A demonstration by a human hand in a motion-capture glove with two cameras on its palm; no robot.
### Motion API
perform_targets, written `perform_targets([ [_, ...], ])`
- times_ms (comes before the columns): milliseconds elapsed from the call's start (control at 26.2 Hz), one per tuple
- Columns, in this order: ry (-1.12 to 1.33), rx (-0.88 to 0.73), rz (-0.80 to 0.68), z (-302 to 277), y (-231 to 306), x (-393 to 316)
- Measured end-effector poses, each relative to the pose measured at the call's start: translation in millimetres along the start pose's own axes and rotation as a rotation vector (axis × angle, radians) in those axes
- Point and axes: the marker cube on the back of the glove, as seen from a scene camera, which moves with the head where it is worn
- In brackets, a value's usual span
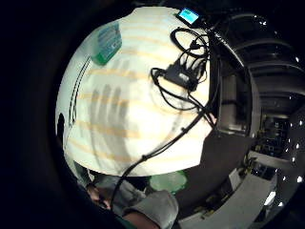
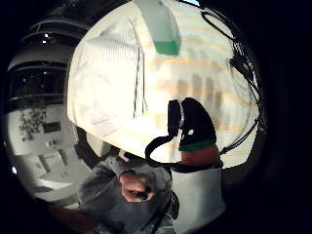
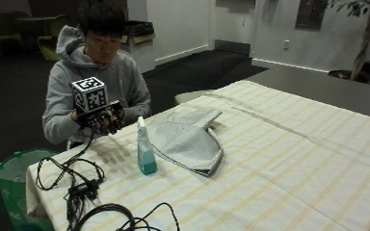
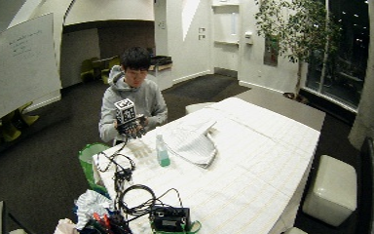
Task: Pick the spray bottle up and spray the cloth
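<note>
White walls (image 4: 180, 29), dark floor (image 4: 38, 161), potted tree (image 4: 290, 34), whiteboard (image 4: 15, 68)

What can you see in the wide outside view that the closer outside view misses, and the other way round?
Only the wide outside view shows the whiteboard, the tall indoor tree, a white stool and the black box at the table's near end. Only the closer outside view shows the gloved right hand's fingers pointing down over the table edge. Both show the right hand raised and holding nothing, the spray bottle standing upright, the folded cloth beside it, and the striped tablecloth.
</note>
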Motion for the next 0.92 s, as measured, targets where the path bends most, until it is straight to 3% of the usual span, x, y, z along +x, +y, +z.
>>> perform_targets([
  [420, -0.143, 0.240, -0.071, -12, -6, 3],
  [650, -0.429, 0.347, -0.131, -2, -36, 2],
  [917, -0.729, 0.343, -0.139, 21, -88, -8],
])
